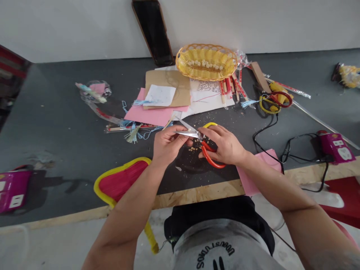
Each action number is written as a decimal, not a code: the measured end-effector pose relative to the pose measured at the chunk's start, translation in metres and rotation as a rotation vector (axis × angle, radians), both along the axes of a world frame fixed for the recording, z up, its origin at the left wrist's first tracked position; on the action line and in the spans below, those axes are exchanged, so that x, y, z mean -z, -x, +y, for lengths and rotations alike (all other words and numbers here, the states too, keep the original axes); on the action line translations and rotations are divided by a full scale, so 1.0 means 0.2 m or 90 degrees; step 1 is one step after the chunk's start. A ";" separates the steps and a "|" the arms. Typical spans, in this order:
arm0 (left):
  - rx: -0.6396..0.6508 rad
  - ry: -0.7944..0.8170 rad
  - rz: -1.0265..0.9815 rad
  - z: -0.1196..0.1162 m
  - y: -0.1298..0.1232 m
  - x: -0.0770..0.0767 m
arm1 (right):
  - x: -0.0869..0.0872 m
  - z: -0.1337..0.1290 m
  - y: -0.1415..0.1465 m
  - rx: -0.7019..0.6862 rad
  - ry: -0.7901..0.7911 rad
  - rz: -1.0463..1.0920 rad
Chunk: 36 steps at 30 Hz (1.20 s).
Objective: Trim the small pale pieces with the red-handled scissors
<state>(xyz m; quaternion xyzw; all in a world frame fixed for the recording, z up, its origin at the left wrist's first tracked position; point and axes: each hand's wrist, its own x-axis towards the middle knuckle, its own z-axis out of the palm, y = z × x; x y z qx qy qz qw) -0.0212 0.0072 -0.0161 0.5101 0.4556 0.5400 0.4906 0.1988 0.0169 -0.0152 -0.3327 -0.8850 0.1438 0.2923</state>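
Note:
My right hand (225,144) grips the red and yellow handles of a pair of scissors (208,152), whose blades stand apart and point left. My left hand (170,144) is closed at the blades, with fingertips pinching a small, thin piece too small to name. Tiny tan bits (194,149) are scattered on the dark tabletop below the scissors. Left of my left forearm lies a red shape with a yellow edge (122,180), partly hidden by the arm. Pink paper (152,114) and a brown card (168,88) lie beyond my hands.
A yellow basket (206,62) with small pale pieces stands at the back, beside a leaning phone (154,33). Tassels (133,134) lie left of centre. More scissors (277,101), black cables and a purple box (337,148) are at right; another purple box (15,189) stands at left.

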 end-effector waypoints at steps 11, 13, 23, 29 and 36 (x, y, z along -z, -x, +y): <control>-0.039 -0.018 0.036 -0.01 -0.03 -0.03 | -0.04 -0.04 0.00 0.045 0.022 -0.051; -0.039 -0.034 0.056 -0.01 -0.03 -0.04 | -0.04 -0.03 0.01 0.048 0.043 -0.045; -0.052 -0.019 0.068 0.00 -0.02 -0.04 | -0.01 -0.02 0.01 0.048 0.031 -0.025; -0.038 -0.018 0.034 -0.01 -0.02 -0.06 | -0.02 -0.02 0.01 0.036 0.027 -0.016; -0.044 -0.003 0.043 -0.02 -0.04 -0.07 | 0.00 -0.02 0.02 0.060 0.041 -0.021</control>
